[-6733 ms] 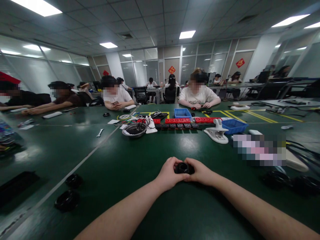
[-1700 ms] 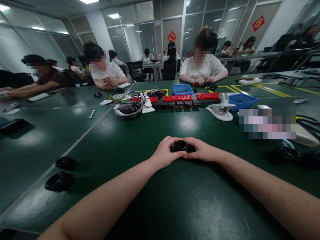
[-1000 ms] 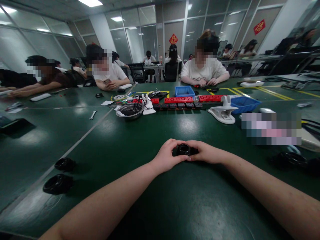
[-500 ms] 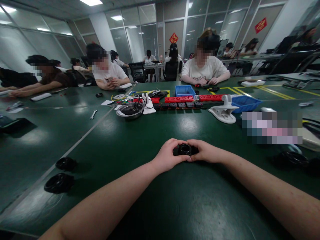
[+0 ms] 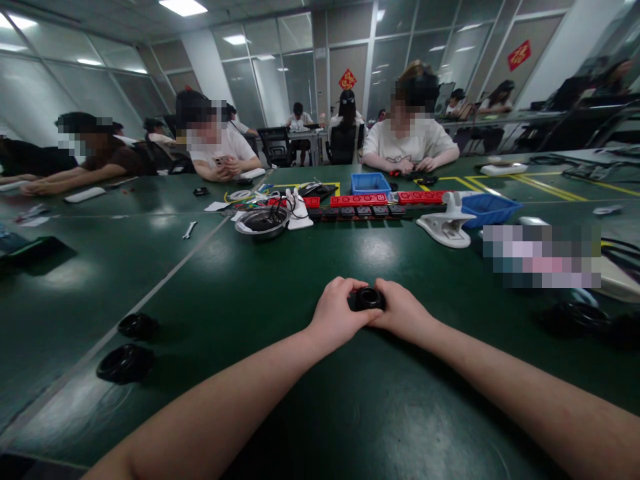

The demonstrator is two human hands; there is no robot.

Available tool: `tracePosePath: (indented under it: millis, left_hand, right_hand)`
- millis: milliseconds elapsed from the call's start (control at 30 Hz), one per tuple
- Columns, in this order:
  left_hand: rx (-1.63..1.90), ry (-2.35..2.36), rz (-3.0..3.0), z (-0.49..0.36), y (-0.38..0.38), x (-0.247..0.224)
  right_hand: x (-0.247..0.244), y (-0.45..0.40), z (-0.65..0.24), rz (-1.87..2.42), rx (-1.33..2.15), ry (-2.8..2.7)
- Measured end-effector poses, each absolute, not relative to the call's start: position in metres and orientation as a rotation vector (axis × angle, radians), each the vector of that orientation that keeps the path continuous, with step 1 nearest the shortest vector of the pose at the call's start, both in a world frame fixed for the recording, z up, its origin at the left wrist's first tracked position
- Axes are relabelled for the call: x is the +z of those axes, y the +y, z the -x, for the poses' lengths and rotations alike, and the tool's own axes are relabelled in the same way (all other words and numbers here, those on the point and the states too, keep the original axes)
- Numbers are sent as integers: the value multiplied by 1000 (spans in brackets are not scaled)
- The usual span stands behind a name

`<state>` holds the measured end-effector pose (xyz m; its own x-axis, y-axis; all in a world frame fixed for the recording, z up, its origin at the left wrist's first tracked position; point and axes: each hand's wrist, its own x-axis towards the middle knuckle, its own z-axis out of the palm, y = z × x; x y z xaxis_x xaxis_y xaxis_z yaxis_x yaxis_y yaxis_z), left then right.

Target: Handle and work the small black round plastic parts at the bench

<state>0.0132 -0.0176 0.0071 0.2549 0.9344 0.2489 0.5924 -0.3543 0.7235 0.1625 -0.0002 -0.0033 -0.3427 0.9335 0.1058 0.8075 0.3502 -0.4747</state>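
Note:
Both hands meet around a small black ring-shaped part (image 5: 369, 299) on the green table (image 5: 300, 267). My left hand (image 5: 339, 310) curves round its left side, thumb in front and fingers behind. On the right side, my right hand (image 5: 400, 308) is closed against the same part. The opening in the part faces up. Two more black ring-shaped parts, one (image 5: 137, 326) behind the other (image 5: 125, 363), lie at the left. Further dark parts (image 5: 580, 319) rest at the right.
Beyond the hands are a metal bowl (image 5: 263, 223) with cables, red socket strips (image 5: 359, 200), a white clamp base (image 5: 445, 230) and blue trays (image 5: 370, 183). A wrench (image 5: 189, 230) lies at the left. People (image 5: 410, 137) sit across the table.
My right hand has turned slightly, its fingers now drawn in nearer the right edge of the black part. The left hand keeps nearly the same hold. The view has shifted slightly.

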Motion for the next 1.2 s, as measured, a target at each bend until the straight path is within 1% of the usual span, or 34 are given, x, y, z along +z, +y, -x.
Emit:
tracePosePath:
  millis: [33, 100, 167, 267, 367, 433, 1200]
  left_hand:
    - [926, 1376, -2032, -13, -17, 6]
    - [930, 1338, -2033, -12, -13, 4]
    - [915, 1271, -2043, -10, -10, 2]
    - [870, 1165, -2052, -9, -6, 1]
    - [834, 1082, -2057, -8, -6, 2]
    - [825, 1050, -2059, -7, -7, 3]
    - [798, 1033, -2084, -6, -6, 2]
  right_hand:
    - [-4, -2, -161, 1545, 433, -2250]
    - [-3, -2, -161, 1473, 445, -2267]
    - [0, 2, -165, 1313, 573, -2317]
    - [6, 12, -178, 1094, 855, -2431]
    - [12, 19, -188, 978, 1088, -2500]
    - [15, 21, -192, 957, 1145, -2506]
    - [12, 25, -195, 932, 1207, -2501]
